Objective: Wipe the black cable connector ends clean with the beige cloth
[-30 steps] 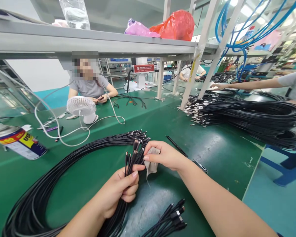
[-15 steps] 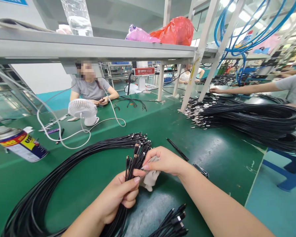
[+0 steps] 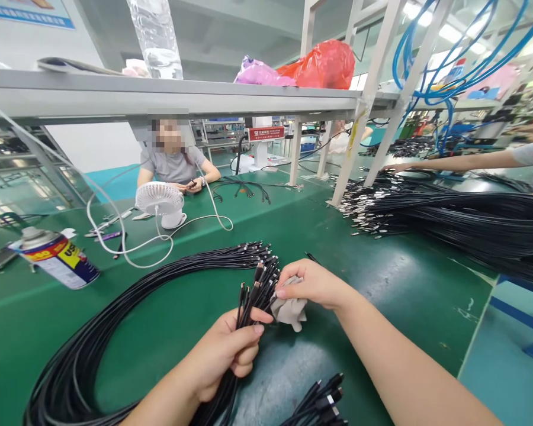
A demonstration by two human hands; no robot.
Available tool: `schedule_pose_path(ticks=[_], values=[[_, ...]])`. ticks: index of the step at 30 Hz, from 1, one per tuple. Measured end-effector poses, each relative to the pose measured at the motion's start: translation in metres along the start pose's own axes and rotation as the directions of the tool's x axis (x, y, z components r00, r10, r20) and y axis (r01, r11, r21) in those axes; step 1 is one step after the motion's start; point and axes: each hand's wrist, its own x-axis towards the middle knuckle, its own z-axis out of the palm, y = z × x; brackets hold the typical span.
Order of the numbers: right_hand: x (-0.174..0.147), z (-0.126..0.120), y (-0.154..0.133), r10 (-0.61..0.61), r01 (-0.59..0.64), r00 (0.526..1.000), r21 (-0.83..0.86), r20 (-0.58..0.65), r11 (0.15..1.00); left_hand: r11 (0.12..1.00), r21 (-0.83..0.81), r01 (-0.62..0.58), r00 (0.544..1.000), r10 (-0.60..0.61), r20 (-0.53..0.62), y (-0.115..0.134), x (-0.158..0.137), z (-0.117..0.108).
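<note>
My left hand (image 3: pixel 233 349) is closed round a bundle of black cables (image 3: pixel 254 299), whose connector ends stick up above the fingers. Pinched in my right hand (image 3: pixel 304 283) is a crumpled pale cloth (image 3: pixel 291 310), right beside those connector ends. Whether the right fingers also grip one cable is hidden. Behind both hands lies a long curved bundle of black cables (image 3: pixel 160 275), its connectors grouped near my right fingers. More cable ends (image 3: pixel 324 402) lie at the bottom edge, just right of my left hand.
A tilted spray can (image 3: pixel 62 260) and a white fan (image 3: pixel 160 201) with its cord stand at the left. A large heap of black cables (image 3: pixel 448 207) lies at the right, by the shelf posts. One person (image 3: pixel 173 160) sits opposite; another person's arm (image 3: pixel 462 161) reaches in from the right.
The whole view has shifted, so most things appear farther right. My right hand with the cloth has moved slightly away from my left hand, which still grips the cables.
</note>
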Motion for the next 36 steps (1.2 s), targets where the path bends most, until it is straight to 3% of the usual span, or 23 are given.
schedule_pose_path(ticks=[15,30,36], values=[[0.000,-0.005,0.009,-0.016,0.022,0.996,-0.063,0.086,0.998,0.999,0.037,-0.003,0.999,0.004,-0.041,-0.002,0.003,0.001],[-0.001,-0.012,0.007,-0.022,0.022,1.000,-0.052,-0.007,0.998,0.999,0.044,0.003,0.998,0.000,-0.063,-0.002,0.002,-0.001],[-0.002,-0.006,0.006,-0.049,0.051,0.997,-0.042,0.057,0.998,1.000,0.020,-0.014,0.992,0.017,-0.128,0.001,0.002,-0.005]])
